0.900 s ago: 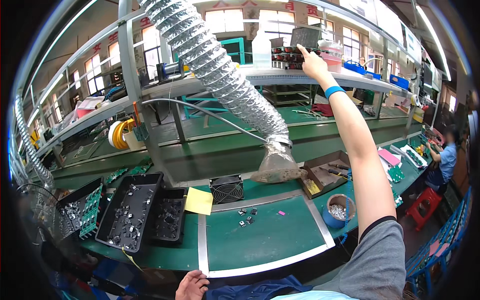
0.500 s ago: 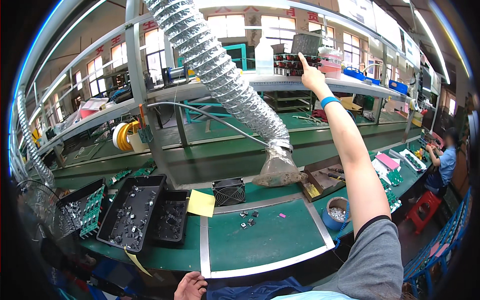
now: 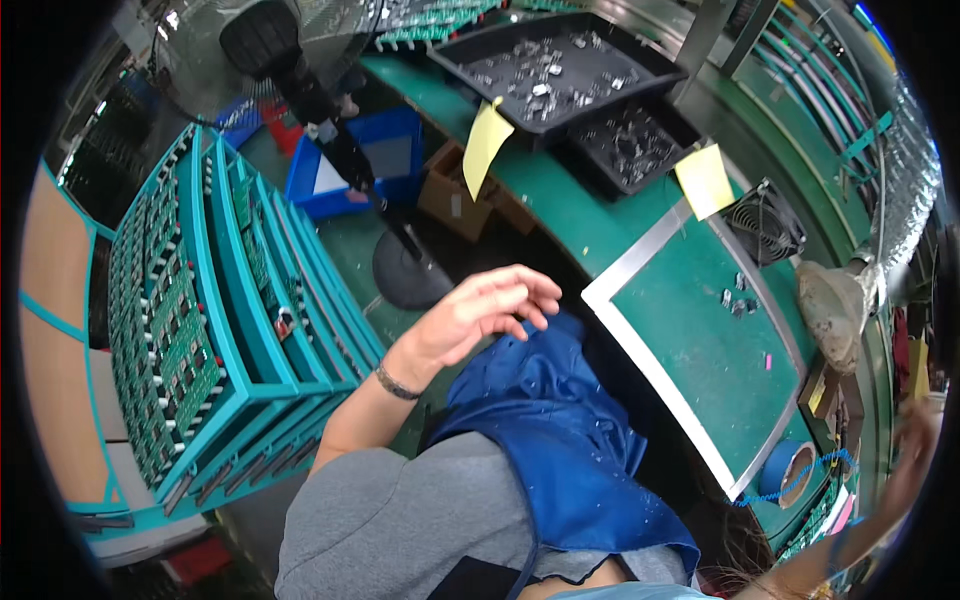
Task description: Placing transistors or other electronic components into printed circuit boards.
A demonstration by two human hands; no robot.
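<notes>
My left hand (image 3: 490, 308) is raised over my lap, above the blue apron (image 3: 600, 490). It is empty, its fingers loosely bent and apart. To its right lies the green bench top (image 3: 670, 345) with a pale metal edging. Several small black components (image 3: 738, 301) and a tiny pink piece (image 3: 768, 361) rest on it. My right hand (image 3: 914, 440) is at the far right rim of the view, smeared by motion, so its fingers cannot be made out. A blue round container (image 3: 776, 468) with a coiled blue cord stands on the bench nearer me.
A teal rack (image 3: 232, 330) of green circuit boards (image 3: 165, 330) stands at left. Beyond my left hand are a pedestal fan's base (image 3: 408, 278), a blue bin (image 3: 350, 204) and a cardboard box (image 3: 452, 206). Black component trays (image 3: 612, 110), a small fan (image 3: 764, 224) and a duct hood (image 3: 832, 308) line the bench.
The view has swung left and down, bringing in the rack. My right hand, earlier pointing at the upper shelf, is now blurred at the right rim. My left hand has left the bench edge.
</notes>
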